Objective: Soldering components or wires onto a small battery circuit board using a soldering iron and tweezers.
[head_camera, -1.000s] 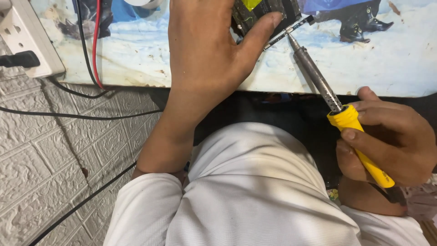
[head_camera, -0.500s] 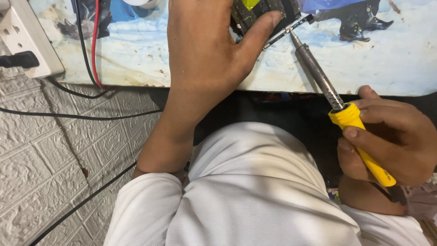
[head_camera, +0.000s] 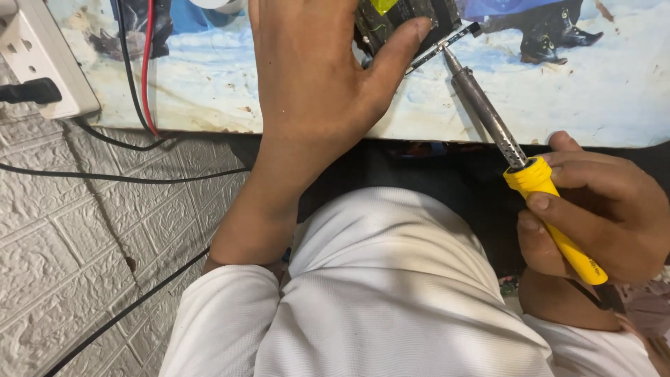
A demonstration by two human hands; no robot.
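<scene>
Head view: the left hand [head_camera: 314, 77] lies flat, palm down, on the table [head_camera: 593, 98], whose top bears a worn printed picture in blue and white. Its thumb presses on the near edge of a dark circuit board [head_camera: 405, 17] at about 12 o'clock in the picture; the fingers run out past the top edge, so how far they wrap the board cannot be told. The grip there is a press rather than a clench.

The right hand [head_camera: 600, 209], at about 4 o'clock, is clenched around the yellow handle of a soldering iron [head_camera: 530, 171]. The iron's grey metal shaft slants up toward 11 o'clock from that hand, and its tip sits at a thin metal strip [head_camera: 443, 47] that sticks out from the board just beside the left thumb; tip and strip appear to touch.

At 10 o'clock a white power strip [head_camera: 35, 63] lies at the table's corner with a black plug [head_camera: 31, 91] in it. A red wire [head_camera: 146, 63] and a black one [head_camera: 125, 70] run down over the table's edge nearby. More black cable [head_camera: 105, 174] crosses the pale brick-patterned floor [head_camera: 70, 265] at 8 o'clock. White sleeves [head_camera: 223, 321] and a white-clad lap fill the lower middle.
</scene>
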